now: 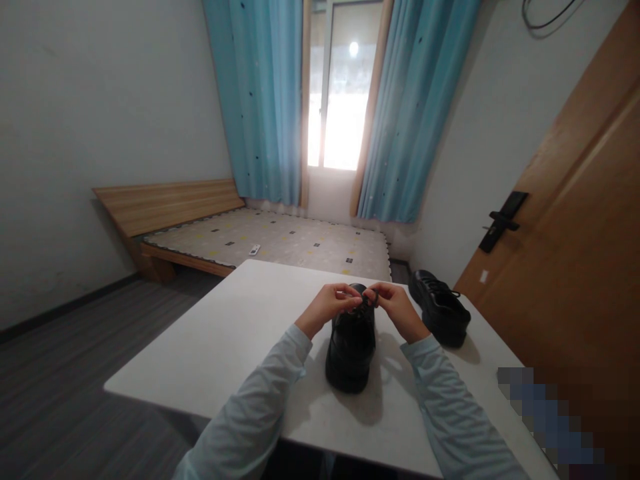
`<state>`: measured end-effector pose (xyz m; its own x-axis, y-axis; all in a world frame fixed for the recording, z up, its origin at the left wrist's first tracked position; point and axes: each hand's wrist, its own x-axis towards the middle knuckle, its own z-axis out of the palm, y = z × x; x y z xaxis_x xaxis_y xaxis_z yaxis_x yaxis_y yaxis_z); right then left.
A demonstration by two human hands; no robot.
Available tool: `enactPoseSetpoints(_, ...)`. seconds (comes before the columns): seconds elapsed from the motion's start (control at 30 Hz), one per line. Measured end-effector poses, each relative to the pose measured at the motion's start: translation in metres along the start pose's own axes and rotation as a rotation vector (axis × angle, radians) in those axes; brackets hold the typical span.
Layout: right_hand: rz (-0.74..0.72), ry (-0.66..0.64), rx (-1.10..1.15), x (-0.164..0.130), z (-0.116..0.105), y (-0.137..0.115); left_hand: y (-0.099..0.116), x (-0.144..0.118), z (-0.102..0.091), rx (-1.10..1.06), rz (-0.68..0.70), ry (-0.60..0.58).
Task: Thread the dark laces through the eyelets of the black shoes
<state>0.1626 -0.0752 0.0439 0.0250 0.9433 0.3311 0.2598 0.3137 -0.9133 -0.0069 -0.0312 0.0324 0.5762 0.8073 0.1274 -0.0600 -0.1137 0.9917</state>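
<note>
Our left hand (327, 308) and right hand (399, 310) pinch the laces (365, 309) of a black shoe (351, 343) standing upright on a white table (200, 340), its heel toward the near edge and its toe pointing to the far side. At right on the table, we see a second black shoe (443, 310), apart from the first. Beyond lies a bed (175, 203) with a patterned mattress (290, 240), below blue curtains (267, 100) parted around a bright window (345, 127); a brown door (560, 253) stands at right.
</note>
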Motion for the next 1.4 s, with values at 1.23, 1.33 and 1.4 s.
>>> enactPoseSetpoints(1.23, 0.03, -0.072, 0.16, -0.008, -0.009, 0.001, -0.003, 0.007, -0.005, 0.536, 0.243, 0.129)
enactPoseSetpoints(1.33, 0.061, -0.072, 0.206, -0.007, -0.01, 0.003, -0.002, 0.008, -0.008, 0.475, 0.2, 0.07)
enactPoseSetpoints(1.4, 0.091, -0.08, 0.239, -0.006, -0.012, 0.003, 0.0, 0.007, -0.01, 0.409, 0.164, -0.003)
